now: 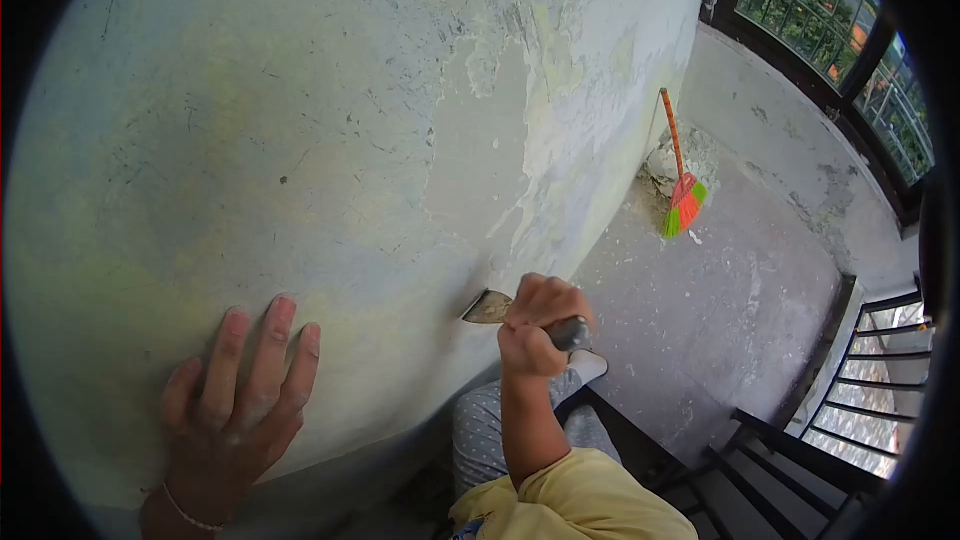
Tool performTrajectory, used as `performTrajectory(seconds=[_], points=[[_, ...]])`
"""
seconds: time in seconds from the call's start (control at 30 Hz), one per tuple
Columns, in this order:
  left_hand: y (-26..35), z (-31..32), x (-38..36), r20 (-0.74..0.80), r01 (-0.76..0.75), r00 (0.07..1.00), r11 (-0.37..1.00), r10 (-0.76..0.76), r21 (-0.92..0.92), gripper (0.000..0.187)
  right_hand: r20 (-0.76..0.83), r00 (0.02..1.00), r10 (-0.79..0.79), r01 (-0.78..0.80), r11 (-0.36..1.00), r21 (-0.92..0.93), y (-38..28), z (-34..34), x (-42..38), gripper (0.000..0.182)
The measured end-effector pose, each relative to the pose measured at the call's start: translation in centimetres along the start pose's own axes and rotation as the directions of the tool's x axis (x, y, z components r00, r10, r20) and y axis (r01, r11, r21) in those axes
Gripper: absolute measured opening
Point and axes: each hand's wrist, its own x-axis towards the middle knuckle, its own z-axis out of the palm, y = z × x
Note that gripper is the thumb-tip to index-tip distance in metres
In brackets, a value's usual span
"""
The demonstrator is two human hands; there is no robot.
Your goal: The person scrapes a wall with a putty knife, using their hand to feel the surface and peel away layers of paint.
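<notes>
While the right hand (545,325) clutched a scraper (487,308) and the left hand (235,405) splayed on the wall (330,140), pushing too steeply could've gouged it.

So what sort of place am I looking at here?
Probably an indoor landing in a worn building, going by the peeling wall under the hands, the dark-framed window at the far end, and the black railing at lower right.

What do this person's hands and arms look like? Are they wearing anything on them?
Both hands are human and gloveless. The left hand has a thin, pale bracelet at its wrist. The right hand has no visible wristband; its forearm is bare below a yellow sleeve.
</notes>
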Motion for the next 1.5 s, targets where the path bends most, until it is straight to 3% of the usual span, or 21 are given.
performTrajectory(seconds=[0.07, 0.17, 0.27, 0.3, 0.37, 0.4, 0.47, 0.5, 0.63, 0.77, 0.83, 0.9, 0.93, 0.97, 1.03, 1.07, 1.17, 1.23, 1.33, 1.4, 1.5], points=[[-0.4, 0.3, 0.3, -0.002, -0.040, 0.999, 0.999, 0.040, 0.024, 0.033, 0.046, 0.998, -0.035, 0.035, 0.999, -0.015, -0.8, 0.2, 0.5, 0.010], [-0.3, -0.2, 0.0, -0.002, -0.039, 0.999, 0.996, 0.040, 0.076, 0.033, -0.041, 0.988, -0.149, 0.154, 0.938, 0.312, -3.3, -0.4, 1.9, 0.010], [-0.1, -0.2, 0.1, -0.005, -0.025, 1.000, 0.997, 0.026, 0.074, 0.033, -0.098, 0.950, -0.295, 0.305, 0.828, 0.471, -5.9, -0.5, 2.6, 0.010], [-0.3, -0.3, 0.0, -0.002, -0.031, 1.000, 0.997, 0.031, 0.074, 0.033, -0.045, 0.975, -0.216, 0.218, 0.908, 0.358, -3.5, 0.0, 2.2, 0.010], [-0.6, -0.2, -0.2, 0.025, -0.096, 0.995, 0.993, 0.094, 0.068, 0.041, 0.034, 0.997, 0.064, -0.056, 0.979, -0.197, 3.7, -1.6, -0.4, 0.011], [-0.4, -0.2, -0.2, 0.019, -0.094, 0.996, 0.993, 0.093, 0.069, 0.041, 0.035, 0.998, 0.057, -0.049, 0.979, -0.197, 3.0, -1.9, -0.3, 0.011], [-0.5, 0.1, -0.1, -0.009, -0.089, 0.996, 0.995, 0.089, 0.047, 0.041, -0.120, 0.992, 0.035, -0.024, 0.995, 0.094, 0.5, -2.2, 0.4, 0.013], [-0.4, 0.1, 0.0, 0.000, -0.085, 0.996, 0.995, 0.085, 0.050, 0.041, -0.139, 0.987, -0.075, 0.118, 0.935, 0.334, -1.0, -2.1, 1.0, 0.010], [-0.6, 0.0, 0.1, 0.007, -0.097, 0.995, 0.992, 0.097, 0.080, 0.042, -0.023, 0.950, -0.311, 0.300, 0.892, 0.339, -3.1, -0.6, 1.8, 0.013], [-0.2, -0.1, 0.2, -0.014, -0.037, 0.999, 0.996, 0.039, 0.085, 0.032, 0.054, 0.989, -0.136, 0.133, 0.989, 0.060, -1.4, 0.1, 1.6, 0.013], [-0.4, -0.1, -0.2, -0.009, -0.076, 0.997, 0.995, 0.077, 0.070, 0.037, 0.039, 0.977, -0.210, 0.201, 0.966, 0.160, -3.7, 0.6, 2.3, 0.012], [-0.6, 0.0, -0.3, 0.002, -0.095, 0.995, 0.994, 0.095, 0.060, 0.042, 0.033, 0.886, -0.463, 0.420, 0.830, 0.368, -5.8, 0.7, 2.5, 0.012], [-0.7, 0.0, -0.3, 0.002, -0.101, 0.995, 0.992, 0.101, 0.069, 0.042, 0.042, 0.923, -0.382, 0.341, 0.864, 0.371, -4.0, 0.7, 2.3, 0.012], [-0.7, -0.1, -0.2, -0.001, -0.105, 0.994, 0.992, 0.106, 0.073, 0.041, 0.048, 0.983, -0.175, 0.166, 0.974, 0.153, -0.8, 0.2, 1.8, 0.013], [-0.6, 0.0, -0.2, -0.005, -0.098, 0.995, 0.993, 0.098, 0.069, 0.041, 0.004, 0.999, -0.046, 0.046, 0.999, -0.020, 1.5, 0.5, 2.1, 0.014], [-0.6, 0.0, -0.2, -0.003, -0.096, 0.995, 0.992, 0.097, 0.079, 0.041, 0.009, 0.999, -0.046, 0.046, 0.999, -0.016, 1.2, 0.1, 2.4, 0.014], [-0.6, 0.0, -0.1, -0.015, -0.093, 0.995, 0.993, 0.094, 0.068, 0.040, -0.101, 0.983, -0.153, 0.180, 0.911, 0.371, -2.8, -1.2, 3.2, 0.013], [-0.5, 0.1, 0.1, -0.009, -0.090, 0.996, 0.993, 0.091, 0.078, 0.040, -0.064, 0.967, -0.248, 0.254, 0.903, 0.347, -3.6, -1.5, 3.1, 0.012], [-0.5, -0.2, -0.1, 0.008, -0.107, 0.994, 0.990, 0.107, 0.093, 0.040, -0.034, 0.998, -0.052, 0.058, 0.972, 0.229, -0.5, -0.5, 3.2, 0.011], [-0.4, -0.3, -0.1, 0.013, -0.113, 0.994, 0.988, 0.113, 0.109, 0.040, -0.005, 0.997, -0.074, 0.073, 0.964, 0.255, -1.7, -1.0, 3.6, 0.011], [-0.4, -0.2, -0.1, 0.041, -0.094, 0.995, 0.992, 0.091, 0.083, 0.040, -0.017, 0.955, -0.297, 0.279, 0.874, 0.397, -5.1, -1.2, 3.6, 0.014]])
